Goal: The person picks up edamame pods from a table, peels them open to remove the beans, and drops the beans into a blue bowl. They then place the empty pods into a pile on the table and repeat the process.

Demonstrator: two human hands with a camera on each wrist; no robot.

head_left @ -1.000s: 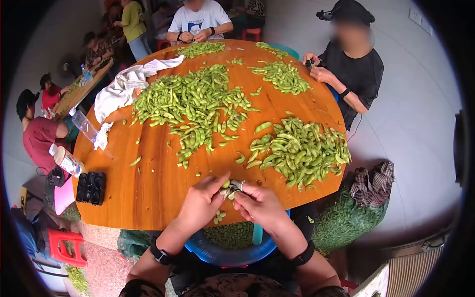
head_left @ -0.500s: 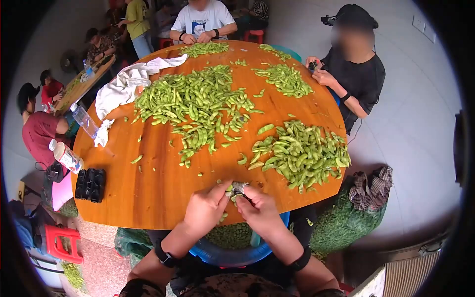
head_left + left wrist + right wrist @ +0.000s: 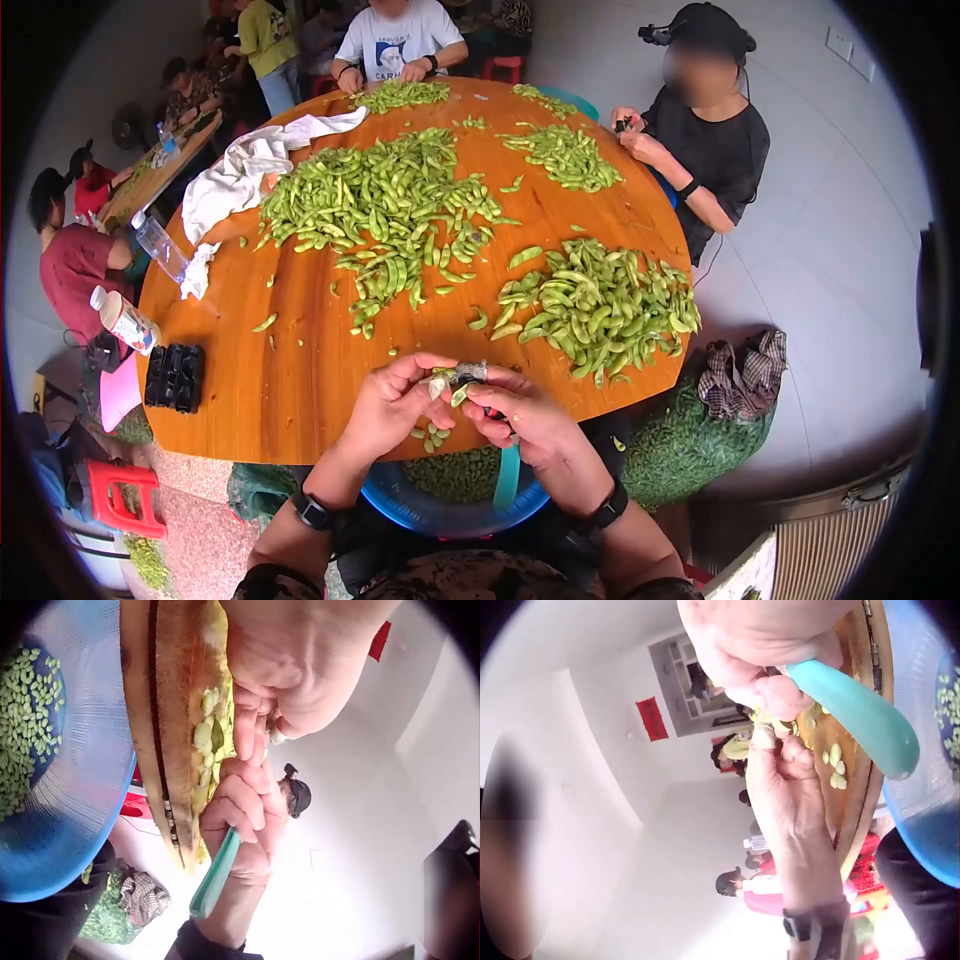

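Observation:
My right hand (image 3: pixel 535 415) curls round a tool with a teal handle (image 3: pixel 862 720); its working end is hidden among the fingers. By the right thumb a split green soybean pod (image 3: pixel 460 395) shows pale inside. My left hand (image 3: pixel 385 405) meets the right one over the table's near edge, its thumb and fingers pinching at the pod. Something whitish covers the left thumb tip, and a grey wrap shows at the right fingertips. Several shelled beans (image 3: pixel 432 437) lie under the hands. Below sits a blue basket (image 3: pixel 90 787) holding many shelled beans.
On the wooden table (image 3: pixel 290 370) lie a large pod heap (image 3: pixel 370 195) and a nearer right heap (image 3: pixel 600 310). At left are a white cloth (image 3: pixel 235 175), bottles and a black tray (image 3: pixel 174 378). Two people sit across and at right. A full green sack (image 3: pixel 700 440) stands right.
My left hand has turned and opened out a little from the right one. The split pod now shows by the right thumb, and more of the teal handle is visible.

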